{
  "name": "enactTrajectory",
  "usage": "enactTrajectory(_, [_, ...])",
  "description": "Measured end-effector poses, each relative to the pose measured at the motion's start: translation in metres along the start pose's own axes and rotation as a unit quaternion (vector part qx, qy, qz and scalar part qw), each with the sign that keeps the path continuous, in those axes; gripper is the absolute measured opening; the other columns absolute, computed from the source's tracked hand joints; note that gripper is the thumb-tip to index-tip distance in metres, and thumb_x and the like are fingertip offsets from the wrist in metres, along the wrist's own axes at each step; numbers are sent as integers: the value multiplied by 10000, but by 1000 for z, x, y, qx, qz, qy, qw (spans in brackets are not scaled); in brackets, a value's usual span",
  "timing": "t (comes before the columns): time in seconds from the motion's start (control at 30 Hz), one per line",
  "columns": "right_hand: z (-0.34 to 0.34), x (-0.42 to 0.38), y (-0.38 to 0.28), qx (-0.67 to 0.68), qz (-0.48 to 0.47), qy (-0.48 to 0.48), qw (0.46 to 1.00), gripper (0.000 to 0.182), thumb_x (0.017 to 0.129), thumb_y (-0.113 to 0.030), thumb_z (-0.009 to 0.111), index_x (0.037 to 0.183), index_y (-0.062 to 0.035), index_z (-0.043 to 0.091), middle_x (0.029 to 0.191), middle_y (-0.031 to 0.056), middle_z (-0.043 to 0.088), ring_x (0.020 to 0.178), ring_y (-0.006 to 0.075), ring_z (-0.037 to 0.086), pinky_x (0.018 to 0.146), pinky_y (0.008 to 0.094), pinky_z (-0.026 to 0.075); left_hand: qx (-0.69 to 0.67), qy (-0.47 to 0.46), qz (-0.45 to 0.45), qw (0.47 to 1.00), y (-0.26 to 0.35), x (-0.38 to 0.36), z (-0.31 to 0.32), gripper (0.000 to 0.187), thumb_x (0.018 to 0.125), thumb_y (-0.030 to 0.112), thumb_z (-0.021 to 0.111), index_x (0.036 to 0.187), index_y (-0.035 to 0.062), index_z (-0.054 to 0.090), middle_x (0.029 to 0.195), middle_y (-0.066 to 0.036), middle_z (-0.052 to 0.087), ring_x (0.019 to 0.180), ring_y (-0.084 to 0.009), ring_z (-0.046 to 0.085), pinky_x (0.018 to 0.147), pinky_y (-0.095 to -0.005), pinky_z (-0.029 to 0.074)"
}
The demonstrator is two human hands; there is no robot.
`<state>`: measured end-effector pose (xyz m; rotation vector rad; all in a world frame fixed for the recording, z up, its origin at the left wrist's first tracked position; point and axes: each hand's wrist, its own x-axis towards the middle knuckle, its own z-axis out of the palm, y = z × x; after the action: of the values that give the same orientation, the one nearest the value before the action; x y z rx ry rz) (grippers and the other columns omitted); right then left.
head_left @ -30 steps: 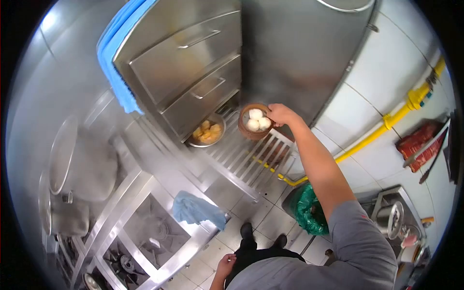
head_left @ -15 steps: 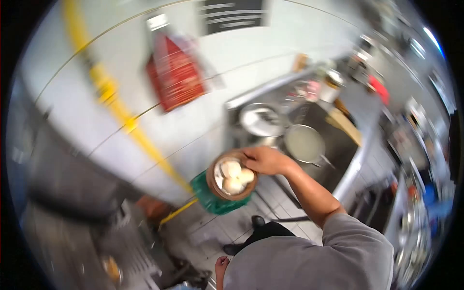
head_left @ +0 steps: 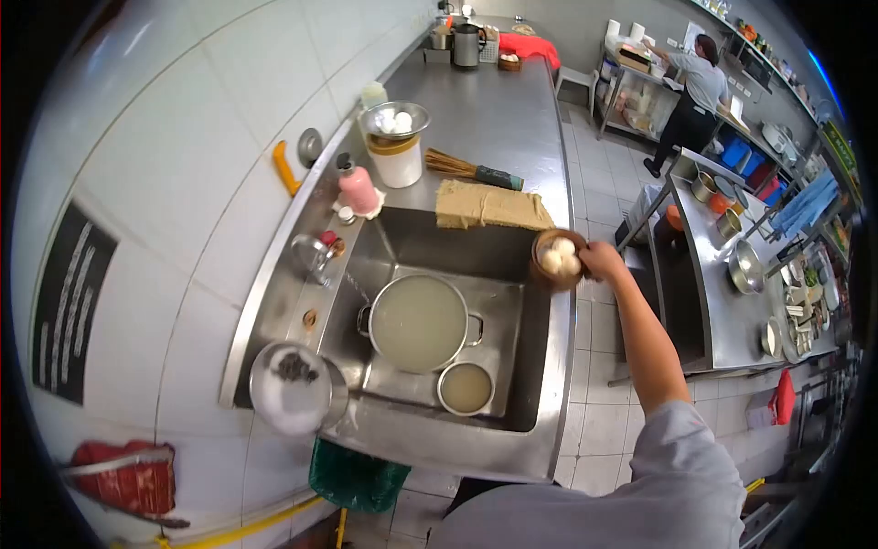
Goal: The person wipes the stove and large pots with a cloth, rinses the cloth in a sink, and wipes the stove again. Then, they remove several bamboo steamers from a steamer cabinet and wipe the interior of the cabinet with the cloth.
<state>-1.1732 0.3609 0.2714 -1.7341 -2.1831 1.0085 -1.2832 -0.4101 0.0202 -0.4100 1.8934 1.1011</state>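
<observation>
My right hand point(head_left: 599, 262) grips the rim of a small brown bowl point(head_left: 540, 275), held over the right edge of the sink point(head_left: 549, 366). Several pale, rounded pieces point(head_left: 561, 257) lie inside the bowl. In the sink basin stand a large two-handled pot point(head_left: 418, 323) of cloudy water and a smaller round container point(head_left: 465, 388) with cloudy liquid. A folded tan cloth point(head_left: 489, 205) lies behind the basin, near the bowl. My left hand is out of view.
A pink bottle point(head_left: 358, 188), a white tub point(head_left: 397, 163) under a metal bowl and a brush point(head_left: 473, 171) stand or lie behind the sink. A green bin point(head_left: 358, 476) is below. Another person point(head_left: 700, 96) stands at the far right counter point(head_left: 722, 265).
The view has turned toward the sink and counters. The brown bowl, still in my right hand, has moved from above the green bin to the sink's right edge. My left hand has left the view.
</observation>
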Motion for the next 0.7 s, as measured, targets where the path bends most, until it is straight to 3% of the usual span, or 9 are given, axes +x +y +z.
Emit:
enactTrajectory(0.1, [4,106,-2,75,15,59,995,275,793,-214,490,780,33,610,540,120,561,415,218,547,380,340,424,19,18,-30,999,32,-2,11,267,888,247,590,1038,29,623,906,-82,652,782,-163,617,696,-305,503])
enactTrajectory(0.23, [10,255,-1,267,143,86,949,249,813,-196,543,846,39,617,575,143,548,410,241,525,380,351,437,38,39,-73,996,54,-13,22,267,886,249,595,1040,32,622,912,-81,653,791,-165,618,703,-306,502])
enactTrajectory(0.3, [63,484,116,147,-158,73,974,268,869,-186,568,1023,33,583,803,183,611,614,270,617,547,364,533,45,50,-93,993,56,-21,21,268,885,249,597,1041,33,621,915,-81,654,796,-167,618,706,-306,501])
enactTrajectory(0.33, [45,428,47,394,-126,40,910,297,892,-178,558,1113,19,533,929,186,602,751,283,623,658,371,537,51,55,-100,992,53,-24,21,268,885,250,598,1042,34,621,916,-81,654,798,-167,619,708,-306,501])
enactTrajectory(0.37, [22,353,-40,617,-91,28,781,344,915,-170,549,1204,4,483,1056,189,593,889,296,629,770,378,541,59,58,-109,991,52,-28,20,268,885,250,600,1043,34,620,917,-81,654,801,-168,619,710,-306,501])
enactTrajectory(0.43, [23,299,-111,610,-165,62,773,385,945,-155,497,1299,-31,412,1157,158,566,1029,280,581,867,391,496,69,58,-116,989,50,-32,19,269,884,251,602,1044,36,619,920,-81,655,805,-169,619,713,-307,500])
enactTrajectory(0.5, [31,241,-141,600,-160,0,784,445,893,-229,614,1267,-37,470,1111,93,619,832,191,610,734,340,496,79,55,-119,988,48,-33,19,269,883,252,604,1045,37,619,923,-81,655,810,-171,620,717,-307,499])
enactTrajectory(0.6, [55,141,-129,509,-191,-132,829,525,921,-344,554,1326,-37,426,1032,84,636,806,165,603,656,283,472,82,48,-109,990,45,-29,19,270,882,253,608,1047,39,617,927,-80,656,817,-173,621,722,-308,499])
enactTrajectory(0.7, [79,8,-87,565,-184,-326,736,532,875,-304,638,1269,3,455,1012,179,643,694,225,657,526,286,540,77,39,-95,992,37,-25,19,272,881,254,611,1049,41,616,931,-80,657,824,-175,621,727,-309,498])
